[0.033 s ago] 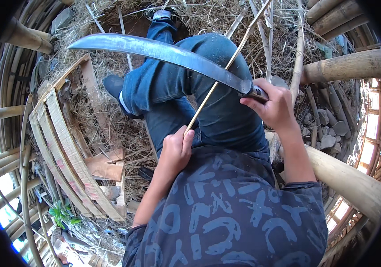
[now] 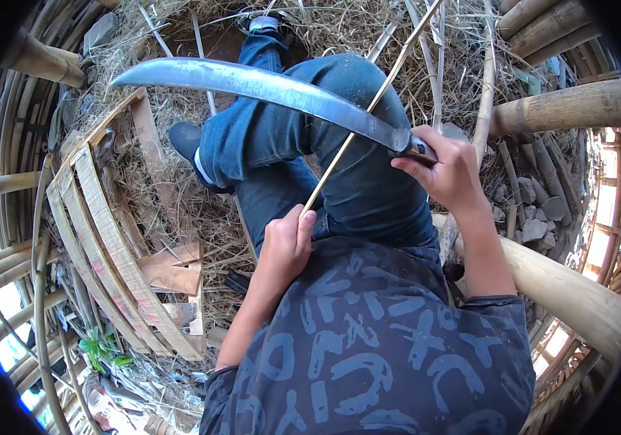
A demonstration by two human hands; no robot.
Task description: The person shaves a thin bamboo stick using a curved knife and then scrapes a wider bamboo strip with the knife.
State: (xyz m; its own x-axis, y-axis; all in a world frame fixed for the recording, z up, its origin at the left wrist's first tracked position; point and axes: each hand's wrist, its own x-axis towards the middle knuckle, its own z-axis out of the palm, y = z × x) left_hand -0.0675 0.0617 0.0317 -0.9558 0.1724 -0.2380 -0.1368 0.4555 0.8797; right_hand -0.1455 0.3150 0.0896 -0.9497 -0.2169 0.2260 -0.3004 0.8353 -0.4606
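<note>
So we're sitting with our knees bent in blue jeans [image 2: 368, 192], and our right hand [image 2: 448, 167] is clamping around the dark handle [image 2: 421, 151] of a big curved knife [image 2: 252, 81]. The blade is sweeping out to the left, its tip pointing away from us over the dry straw [image 2: 202, 290]. Our left hand [image 2: 289, 245] is closing on the near end of a thin, pale strip [image 2: 336, 161], thumb lying along the top, just in front of our dark printed shirt [image 2: 368, 341]. That strip is slanting up and to the right over our thigh and knee, and the blade is crossing above it close to the handle. We can't really tell how hard the edge is pressing on it, if at all.

Around us, a slatted wooden panel [image 2: 111, 239] is lying off to the left, with a brown board piece [image 2: 171, 278] sitting just beside it. A green plant [image 2: 102, 349] is poking up at lower left. Over on the right, a thick bamboo pole [image 2: 564, 290] is running past our right forearm, and some grey stones [image 2: 534, 230] are lying beyond it.
</note>
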